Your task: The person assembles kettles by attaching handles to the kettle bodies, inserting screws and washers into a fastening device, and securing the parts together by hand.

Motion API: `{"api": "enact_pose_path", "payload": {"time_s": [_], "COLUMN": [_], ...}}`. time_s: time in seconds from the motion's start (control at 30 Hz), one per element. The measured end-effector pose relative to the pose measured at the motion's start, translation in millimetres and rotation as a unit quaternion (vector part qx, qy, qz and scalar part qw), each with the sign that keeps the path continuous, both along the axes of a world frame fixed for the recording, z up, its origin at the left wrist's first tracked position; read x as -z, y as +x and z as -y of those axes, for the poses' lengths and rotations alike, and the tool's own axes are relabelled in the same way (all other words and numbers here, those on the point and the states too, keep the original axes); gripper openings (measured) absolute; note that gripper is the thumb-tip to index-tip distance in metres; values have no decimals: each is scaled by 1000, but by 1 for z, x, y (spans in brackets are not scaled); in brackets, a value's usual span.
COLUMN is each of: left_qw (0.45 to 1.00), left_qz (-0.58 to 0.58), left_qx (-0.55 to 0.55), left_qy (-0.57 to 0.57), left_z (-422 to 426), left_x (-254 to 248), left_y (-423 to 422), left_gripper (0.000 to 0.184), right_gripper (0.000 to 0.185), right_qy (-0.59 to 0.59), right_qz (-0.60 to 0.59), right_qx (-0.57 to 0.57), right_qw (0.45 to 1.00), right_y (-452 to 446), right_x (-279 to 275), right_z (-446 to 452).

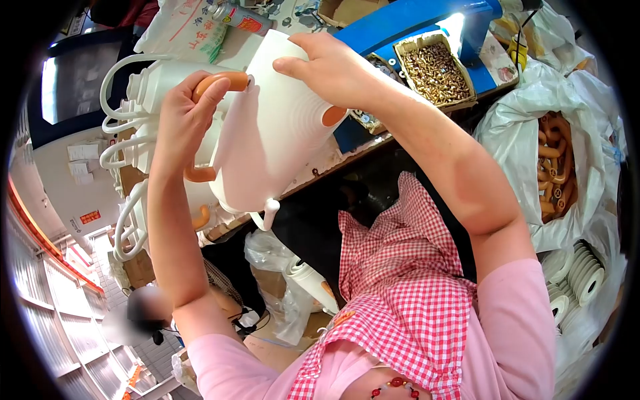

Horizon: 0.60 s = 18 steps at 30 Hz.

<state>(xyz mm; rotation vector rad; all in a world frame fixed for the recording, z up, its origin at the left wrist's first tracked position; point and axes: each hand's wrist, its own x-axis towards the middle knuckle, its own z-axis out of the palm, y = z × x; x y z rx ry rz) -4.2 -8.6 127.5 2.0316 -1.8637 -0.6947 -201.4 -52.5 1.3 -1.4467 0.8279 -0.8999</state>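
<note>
A white plastic jug (273, 127) lies tilted in front of me, with fine ridges and an orange patch near its right end. A small white lever (269, 215) sticks out at its lower edge. My left hand (187, 117) is wrapped round a curved orange handle (230, 81). The handle's upper end meets the jug's side by a small dark hole, and its lower end (200, 175) shows below my wrist beside the jug. My right hand (327, 67) holds the jug from above, thumb and fingers against its white wall.
White jugs with looped handles (117, 87) stand at left. A box of brass-coloured screws (437, 70) sits by a blue machine (413, 27). At right are a bag of orange handles (557, 167) and white discs (583, 280). A spray can (240, 19) lies behind. Another person is at lower left.
</note>
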Motion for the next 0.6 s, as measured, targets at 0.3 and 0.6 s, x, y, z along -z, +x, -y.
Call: {"api": "enact_pose_path", "payload": {"time_s": [0.3,0.6], "left_qw": [999,987], "left_qz": [30,149], "left_qx": [16,52], "left_qy": [19,-10], "left_z": [1,-1], "left_x": [-4,-6], "left_y": [-2,-11], "left_gripper": [29,29], "right_gripper": [51,53], "right_qy": [-4,47], "right_qz": [0,13], "right_qx": [27,6], "right_qw": [1000,999], "right_y": [4,-3], "right_x": [3,-6], "right_z": [-2,-8]}}
